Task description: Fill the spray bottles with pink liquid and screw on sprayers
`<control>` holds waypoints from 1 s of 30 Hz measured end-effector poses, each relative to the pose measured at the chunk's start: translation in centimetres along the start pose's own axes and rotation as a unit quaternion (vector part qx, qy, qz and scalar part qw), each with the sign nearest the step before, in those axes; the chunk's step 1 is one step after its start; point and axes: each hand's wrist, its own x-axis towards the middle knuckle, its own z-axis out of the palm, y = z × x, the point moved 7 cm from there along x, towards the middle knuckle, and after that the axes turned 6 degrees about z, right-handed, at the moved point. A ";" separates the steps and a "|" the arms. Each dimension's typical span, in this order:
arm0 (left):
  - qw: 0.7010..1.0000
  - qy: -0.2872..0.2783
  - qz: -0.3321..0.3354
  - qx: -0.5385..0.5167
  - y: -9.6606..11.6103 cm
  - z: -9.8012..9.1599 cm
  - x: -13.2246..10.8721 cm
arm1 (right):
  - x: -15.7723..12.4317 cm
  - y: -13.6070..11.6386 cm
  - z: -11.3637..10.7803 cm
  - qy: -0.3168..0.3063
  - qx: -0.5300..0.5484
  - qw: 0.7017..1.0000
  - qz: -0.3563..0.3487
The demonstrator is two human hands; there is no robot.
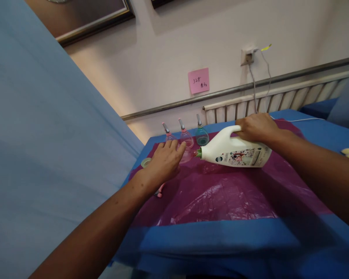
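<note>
My right hand [257, 128] is wrapped round the handle of a white detergent jug [235, 149]. The jug lies tipped on its side in the air, its green spout pointing left. At the spout is a see-through pink bottle [186, 155], partly covered by my left hand [168, 157], whose fingers are closed about it. Whether liquid is flowing cannot be made out. Behind stand two clear pink spray bottles [186, 137] and a teal spray bottle [202, 136] with some liquid inside. A pink spray head [159, 190] lies below my left wrist, partly hidden.
Crumpled purple plastic sheeting [221, 199] covers part of the blue-covered table [197, 234]. A pale green ring-shaped item [145, 162] is at its left. Behind are a radiator [238, 110] and a socket with cables [248, 56]. A light blue curtain [58, 135] hangs left.
</note>
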 end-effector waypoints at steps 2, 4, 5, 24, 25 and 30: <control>1.000 -0.004 0.001 0.006 0.0 -0.1 0.0 | 0.0 0.1 0.0 -0.009 -0.025 1.000 0.013; 1.000 -0.003 0.003 0.009 0.1 -0.2 0.1 | 0.0 0.0 -0.1 -0.014 -0.035 0.999 0.019; 1.000 -0.002 0.003 0.009 0.1 -0.2 0.1 | 0.0 0.0 -0.1 -0.014 -0.032 0.999 0.017; 1.000 -0.016 -0.001 0.006 0.1 -0.3 0.4 | 0.4 -0.1 0.1 -0.010 -0.024 1.000 0.011; 1.000 -0.016 0.000 0.011 0.2 -0.3 0.4 | 0.4 -0.1 0.1 -0.009 -0.024 1.000 0.011; 1.000 -0.008 0.006 0.023 0.3 -0.5 0.4 | 0.2 -0.2 -0.1 -0.007 -0.022 1.000 0.008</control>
